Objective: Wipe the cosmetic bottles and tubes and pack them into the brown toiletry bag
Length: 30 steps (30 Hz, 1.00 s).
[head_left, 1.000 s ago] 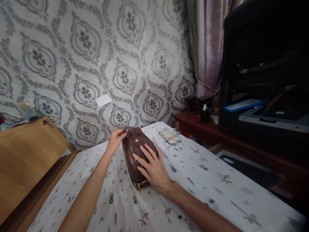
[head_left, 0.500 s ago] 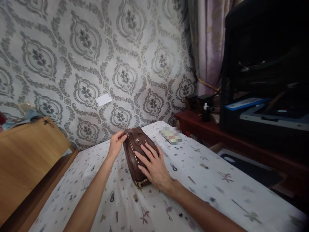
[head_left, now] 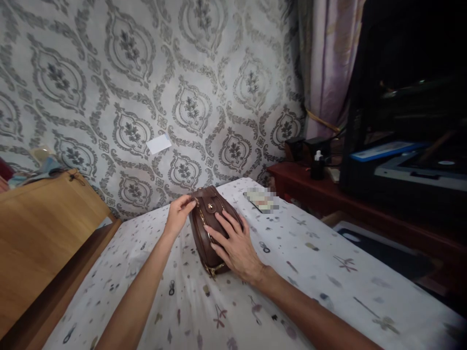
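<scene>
Under both hands, white bedsheet (head_left: 328, 272) with small scattered prints, covering whole surface, slightly wrinkled. Brown leather bag (head_left: 204, 228) lying on it, gold zip running along its edge. Right hand (head_left: 235, 245) flat on top of bag, fingers spread wide, palm pressing side panel, gripping nothing. Left hand (head_left: 178, 214) at far end of bag, fingertips pinched narrow at the zip end; exact piece pinched too small to tell. Beyond right hand, blurred flat card or packet (head_left: 261, 201) on sheet, apart from bag. Left of left hand, light wooden headboard (head_left: 40, 233) with clutter on top. Behind both hands, grey damask wallpaper (head_left: 146, 87), small white patch (head_left: 158, 144) stuck on it. Far right of right hand, dark red wooden shelf (head_left: 317, 187) with small bottle (head_left: 318, 164) and dark boxes, black cabinet (head_left: 408, 97) above holding blue-edged flat item, mauve curtain (head_left: 328, 63) in corner
</scene>
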Tool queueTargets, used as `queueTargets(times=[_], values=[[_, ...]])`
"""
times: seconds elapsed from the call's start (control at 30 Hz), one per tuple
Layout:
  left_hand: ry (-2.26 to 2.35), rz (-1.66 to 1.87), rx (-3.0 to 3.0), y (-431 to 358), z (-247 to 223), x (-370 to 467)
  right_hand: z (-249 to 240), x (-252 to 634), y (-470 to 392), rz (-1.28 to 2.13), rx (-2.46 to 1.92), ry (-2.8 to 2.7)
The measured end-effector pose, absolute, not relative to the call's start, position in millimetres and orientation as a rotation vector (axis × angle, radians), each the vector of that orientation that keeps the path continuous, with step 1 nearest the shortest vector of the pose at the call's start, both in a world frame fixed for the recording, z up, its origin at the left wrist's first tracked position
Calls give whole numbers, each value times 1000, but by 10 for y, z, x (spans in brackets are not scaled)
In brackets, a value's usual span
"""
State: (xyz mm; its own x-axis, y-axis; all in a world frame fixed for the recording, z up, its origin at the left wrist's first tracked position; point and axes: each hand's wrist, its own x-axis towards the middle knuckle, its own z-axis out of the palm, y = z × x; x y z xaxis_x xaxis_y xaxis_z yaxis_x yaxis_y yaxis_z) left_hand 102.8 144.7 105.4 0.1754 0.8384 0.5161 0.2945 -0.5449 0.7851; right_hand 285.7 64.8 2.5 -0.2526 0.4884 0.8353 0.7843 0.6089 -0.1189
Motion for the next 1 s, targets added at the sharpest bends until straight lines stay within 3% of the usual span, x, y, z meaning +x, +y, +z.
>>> queueTargets(times=[0.27, 0.6, 1.0], values=[[1098, 1394, 1884, 1643, 1133, 1178, -11, 2868, 677, -418, -1051, -1798], [1143, 1121, 2052, 1913, 1312, 1573, 29, 2903, 673, -376, -1063, -1783], [1303, 1232, 2221, 1797, 1286, 1672, 27, 2940, 702, -282, -964, -1803]])
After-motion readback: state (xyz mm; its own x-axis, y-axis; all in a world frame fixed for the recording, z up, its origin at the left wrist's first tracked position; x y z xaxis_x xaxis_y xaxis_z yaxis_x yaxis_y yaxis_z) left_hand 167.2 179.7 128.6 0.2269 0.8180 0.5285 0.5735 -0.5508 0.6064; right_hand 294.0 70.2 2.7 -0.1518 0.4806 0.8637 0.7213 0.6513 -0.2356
